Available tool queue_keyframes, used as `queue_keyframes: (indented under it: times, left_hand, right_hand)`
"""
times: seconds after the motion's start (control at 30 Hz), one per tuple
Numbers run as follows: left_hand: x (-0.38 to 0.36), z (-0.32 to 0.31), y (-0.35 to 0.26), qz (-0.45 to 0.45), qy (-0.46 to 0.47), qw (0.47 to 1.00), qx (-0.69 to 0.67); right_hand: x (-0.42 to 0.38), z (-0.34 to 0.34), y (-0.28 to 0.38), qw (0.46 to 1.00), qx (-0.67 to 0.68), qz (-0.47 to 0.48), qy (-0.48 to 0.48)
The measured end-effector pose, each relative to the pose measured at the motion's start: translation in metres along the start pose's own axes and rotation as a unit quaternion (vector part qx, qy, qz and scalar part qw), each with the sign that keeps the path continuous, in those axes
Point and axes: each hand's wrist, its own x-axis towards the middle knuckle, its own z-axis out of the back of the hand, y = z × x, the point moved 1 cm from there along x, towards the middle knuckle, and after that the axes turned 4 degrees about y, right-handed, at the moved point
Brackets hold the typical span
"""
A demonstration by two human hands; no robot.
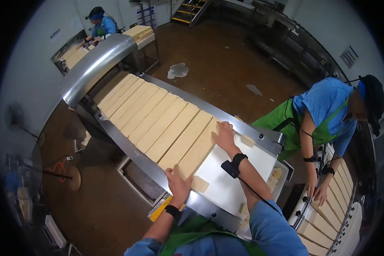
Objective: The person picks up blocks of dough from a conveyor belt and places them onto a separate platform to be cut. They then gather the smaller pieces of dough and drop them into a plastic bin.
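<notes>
Pale yellow dough strips (158, 117) lie side by side across a white conveyor belt (230, 183). The nearest dough strip (199, 150) has one of my hands at each end. My left hand (178, 185) grips its lower left end, with the fingertips over the edge. At the far right end, my right hand (225, 136) holds it with thumb and fingers bent around the corner. A small flat dough scrap (199, 184) rests on the belt beside my left hand. Another dough scrap (247, 141) lies just right of my right hand.
A curved metal hood (102, 64) spans the belt's far end. At right, a co-worker (324, 111) handles dough strips on a second conveyor (328, 217). Another person (102, 25) works behind the hood. Metal rails (132, 149) edge my belt; a scrap bin (276, 177) stands at its right end.
</notes>
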Motion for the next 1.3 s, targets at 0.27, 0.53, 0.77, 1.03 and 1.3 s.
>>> queue_keyframes:
  times: [0.27, 0.53, 0.77, 1.03, 1.3]
  left_hand:
    - [0.0, -0.003, -0.006, 0.011, 0.019, 1.0, 0.0]
    - [0.002, -0.008, -0.01, 0.021, 0.028, 0.999, 0.025]
    - [0.004, -0.016, -0.021, -0.034, 0.085, 0.994, 0.056]
    - [0.013, -0.038, -0.058, -0.236, 0.261, 0.927, 0.13]
    - [0.015, -0.067, -0.047, -0.221, 0.274, 0.916, 0.193]
  right_hand:
    - [0.032, -0.009, 0.012, 0.985, -0.148, -0.076, 0.039]
    - [0.03, 0.009, 0.017, 0.977, -0.14, -0.139, 0.083]
    - [-0.042, 0.037, -0.031, 0.967, -0.168, -0.191, -0.008]
    - [-0.24, 0.111, -0.079, 0.919, -0.19, -0.299, -0.174]
    - [-0.273, 0.086, -0.061, 0.899, 0.076, -0.377, -0.209]
